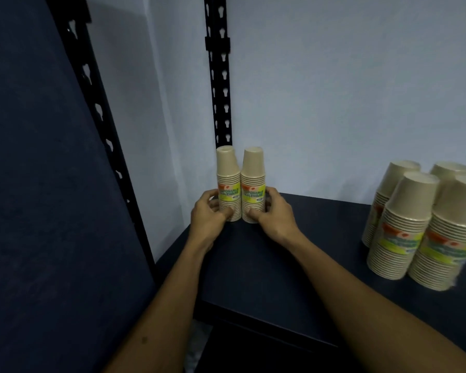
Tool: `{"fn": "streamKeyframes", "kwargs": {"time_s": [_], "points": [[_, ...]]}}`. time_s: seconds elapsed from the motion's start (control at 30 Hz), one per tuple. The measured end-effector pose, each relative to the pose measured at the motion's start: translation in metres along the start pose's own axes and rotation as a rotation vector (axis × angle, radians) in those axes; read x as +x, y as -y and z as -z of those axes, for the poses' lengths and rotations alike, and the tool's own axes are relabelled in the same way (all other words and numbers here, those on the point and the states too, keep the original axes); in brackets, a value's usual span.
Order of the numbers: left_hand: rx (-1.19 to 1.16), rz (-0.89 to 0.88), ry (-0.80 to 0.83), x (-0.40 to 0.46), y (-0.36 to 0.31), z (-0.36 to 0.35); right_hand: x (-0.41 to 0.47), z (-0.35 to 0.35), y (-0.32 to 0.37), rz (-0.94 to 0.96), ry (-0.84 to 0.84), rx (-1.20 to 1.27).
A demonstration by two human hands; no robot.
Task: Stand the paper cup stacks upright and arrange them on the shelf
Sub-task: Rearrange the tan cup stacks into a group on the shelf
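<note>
Tan paper cup stacks, two of them, upright and touching in the back left corner of the dark shelf board (280,265): left stack (228,181), right stack (253,184). I see my left hand (209,211) curled round the left one, right hand (273,214) gripping the right. Black slotted steel upright (218,76) right behind. Four more tan stacks (420,224) clustered at right, well apart, probably wrapped; blurry there.
</note>
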State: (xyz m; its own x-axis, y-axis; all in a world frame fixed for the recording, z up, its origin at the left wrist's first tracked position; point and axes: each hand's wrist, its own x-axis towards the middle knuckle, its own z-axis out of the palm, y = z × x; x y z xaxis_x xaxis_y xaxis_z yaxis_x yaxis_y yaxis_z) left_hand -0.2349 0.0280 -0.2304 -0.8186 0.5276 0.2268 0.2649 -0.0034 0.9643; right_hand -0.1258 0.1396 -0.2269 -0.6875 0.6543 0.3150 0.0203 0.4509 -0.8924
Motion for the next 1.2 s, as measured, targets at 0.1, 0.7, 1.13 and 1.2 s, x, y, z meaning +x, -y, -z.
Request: {"fn": "streamKeyframes", "kwargs": {"time_s": [0.1, 0.7, 1.13, 1.2], "points": [[0.085, -0.038, 0.045, -0.013, -0.004, -0.001, -0.016, 0.009, 0.002, 0.009, 0.012, -0.012], [0.047, -0.068, 0.386, -0.168, -0.048, -0.048, -0.203, 0.14, 0.016, -0.032, -0.042, -0.047], [0.056, -0.108, 0.402, -0.21, -0.078, -0.14, -0.237, 0.223, 0.006, -0.147, -0.236, -0.131], [0.092, -0.134, 0.391, -0.208, -0.08, -0.142, -0.233, 0.222, 0.006, -0.148, -0.242, -0.152]]}}
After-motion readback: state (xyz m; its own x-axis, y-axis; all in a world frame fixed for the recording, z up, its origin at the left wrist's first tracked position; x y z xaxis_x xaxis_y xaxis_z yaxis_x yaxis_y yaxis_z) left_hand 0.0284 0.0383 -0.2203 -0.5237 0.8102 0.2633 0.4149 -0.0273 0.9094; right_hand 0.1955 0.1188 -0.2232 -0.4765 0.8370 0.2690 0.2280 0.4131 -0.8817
